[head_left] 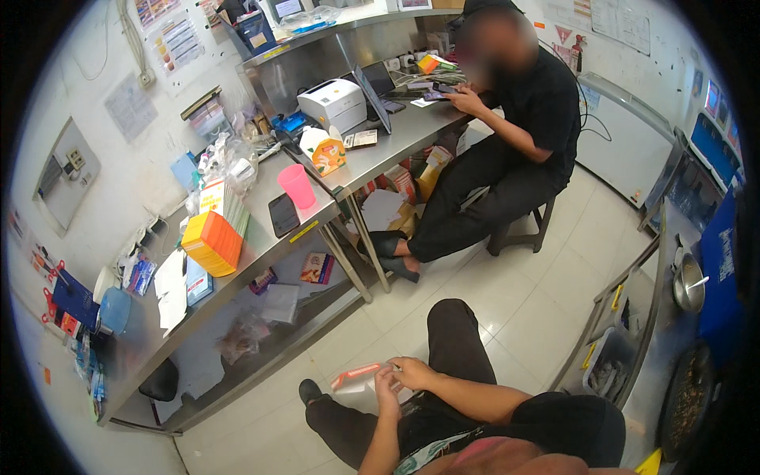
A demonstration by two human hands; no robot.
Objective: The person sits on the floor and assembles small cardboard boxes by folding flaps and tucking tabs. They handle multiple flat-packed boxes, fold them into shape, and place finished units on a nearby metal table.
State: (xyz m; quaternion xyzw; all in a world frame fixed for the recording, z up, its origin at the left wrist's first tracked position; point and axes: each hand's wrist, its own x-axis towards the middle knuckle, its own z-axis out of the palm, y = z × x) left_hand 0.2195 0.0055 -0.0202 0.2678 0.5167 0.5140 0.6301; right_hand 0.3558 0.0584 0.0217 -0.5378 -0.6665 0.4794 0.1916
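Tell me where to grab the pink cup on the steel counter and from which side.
Grip the pink cup around its upper wall from the open aisle side. It stands upright, widening toward the rim, with a dark tablet close beside it and clutter toward the wall.

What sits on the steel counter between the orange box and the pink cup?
In the head view, a dark phone-like slab lies flat on the steel counter between the orange box and the pink cup.
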